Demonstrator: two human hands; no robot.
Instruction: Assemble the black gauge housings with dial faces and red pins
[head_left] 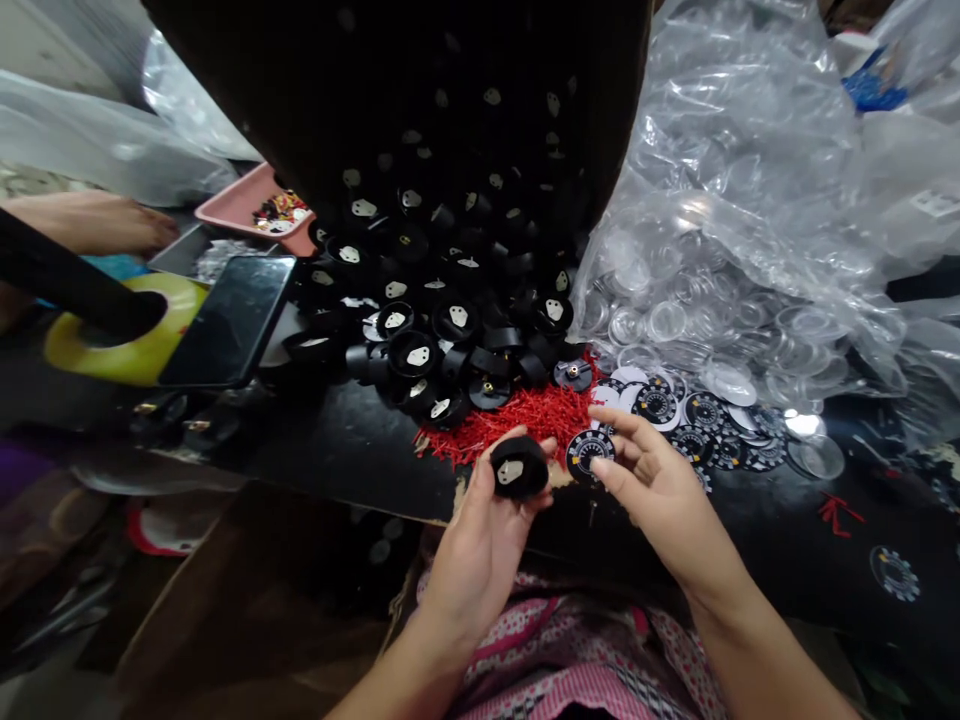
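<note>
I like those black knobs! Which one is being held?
The black knob in the left hand; the right hand holds a dial disc. Others lie in the pile.

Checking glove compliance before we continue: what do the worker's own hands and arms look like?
Both are bare. The left hand and right hand show no gloves, rings or watch, and no sleeves reach into view. A pink patterned garment shows below them.

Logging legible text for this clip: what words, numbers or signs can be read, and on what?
Nothing can be read.
Round black dial disc in the right hand: white marks, too small.
Round black plastic cap in the left hand: no text.
White label on the clear plastic bag: blurred.
</note>
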